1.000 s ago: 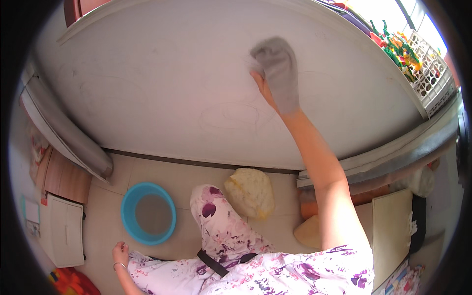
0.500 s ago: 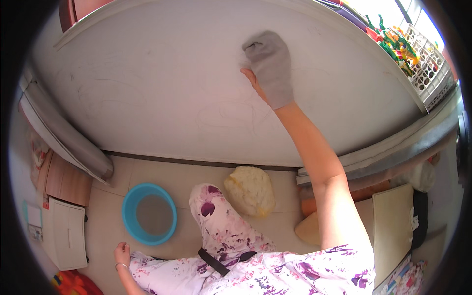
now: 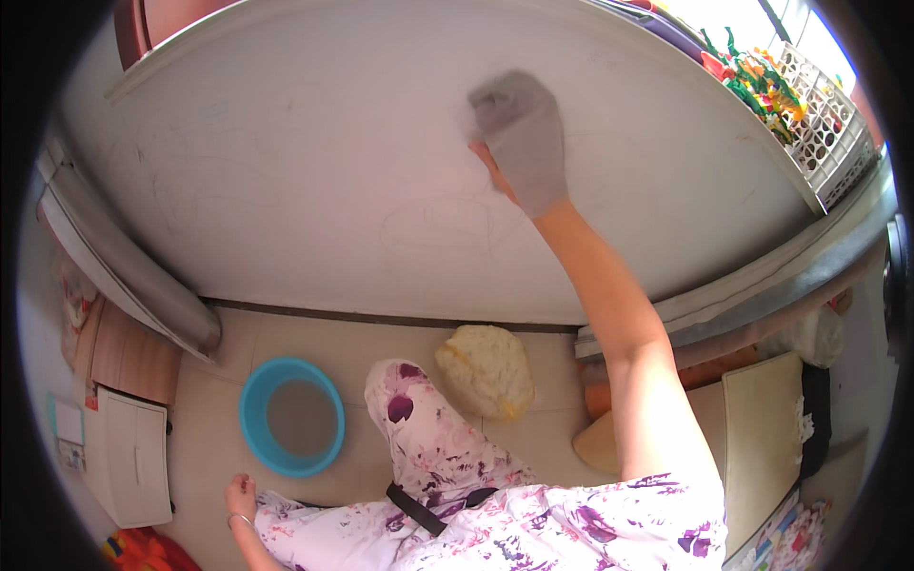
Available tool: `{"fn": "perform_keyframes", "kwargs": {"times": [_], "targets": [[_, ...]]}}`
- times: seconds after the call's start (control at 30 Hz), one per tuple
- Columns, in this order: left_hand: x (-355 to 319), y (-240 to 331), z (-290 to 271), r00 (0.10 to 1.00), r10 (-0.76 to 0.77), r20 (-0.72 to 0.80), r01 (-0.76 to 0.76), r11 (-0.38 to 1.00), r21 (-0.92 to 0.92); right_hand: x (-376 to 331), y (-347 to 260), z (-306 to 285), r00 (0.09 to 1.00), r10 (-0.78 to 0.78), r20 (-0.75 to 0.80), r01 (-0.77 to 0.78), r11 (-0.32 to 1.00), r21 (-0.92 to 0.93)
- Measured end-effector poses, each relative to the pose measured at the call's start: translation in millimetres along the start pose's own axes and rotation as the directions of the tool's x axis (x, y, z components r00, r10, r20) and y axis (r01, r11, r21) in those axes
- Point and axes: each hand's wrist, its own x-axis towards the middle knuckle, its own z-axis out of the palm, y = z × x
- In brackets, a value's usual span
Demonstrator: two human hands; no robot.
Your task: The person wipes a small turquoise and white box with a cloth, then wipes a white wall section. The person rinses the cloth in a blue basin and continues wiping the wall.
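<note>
The right hand [image 3: 503, 169] presses a grey cloth [image 3: 521, 133] flat against the white wall [image 3: 286, 171], high in the picture at about twelve o'clock. The cloth covers the palm and fingers, draping over the back of the hand toward the wrist, so only a thumb edge shows at its nine o'clock side; the fingers lie spread under it, gripping it to the wall. The left hand [image 3: 240, 498] rests low at seven o'clock, near the floor, its fingers loosely curled and holding nothing, just below a blue basin [image 3: 255, 419] of murky water. A yellow sponge [image 3: 487, 369] lies on the tiled floor at the basin's three o'clock, beside the raised knee. Compared with half a second ago, the cloth and right hand sit slightly lower and to the left on the wall; basin, sponge and left hand are unchanged.
</note>
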Motion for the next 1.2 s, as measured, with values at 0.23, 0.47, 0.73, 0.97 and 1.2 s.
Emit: {"fn": "perform_keyframes", "kwargs": {"times": [0.23,0.47,0.73,0.97,1.2], "targets": [[-8,27,1,0.992,0.066,-0.105,-0.065,0.998,0.009,-17,5,-32,0.982,-0.027,0.185,0.046,0.994,-0.101],[4,16,2,1.0,-0.001,-0.025,0.002,0.999,0.041,0,-4,-8,0.995,-0.093,0.021,0.094,0.948,-0.303],[-5,32,3,0.996,0.063,-0.07,-0.061,0.997,0.039,-33,21,-38,0.987,-0.041,0.157,0.09,0.943,-0.32],[19,11,7,0.999,0.021,-0.037,-0.02,1.0,0.022,24,-24,25,0.985,-0.154,0.075,0.169,0.945,-0.279],[10,17,8,0.994,0.065,-0.085,-0.067,0.998,-0.019,2,5,-31,0.992,0.105,0.07,-0.119,0.963,0.24]]}}
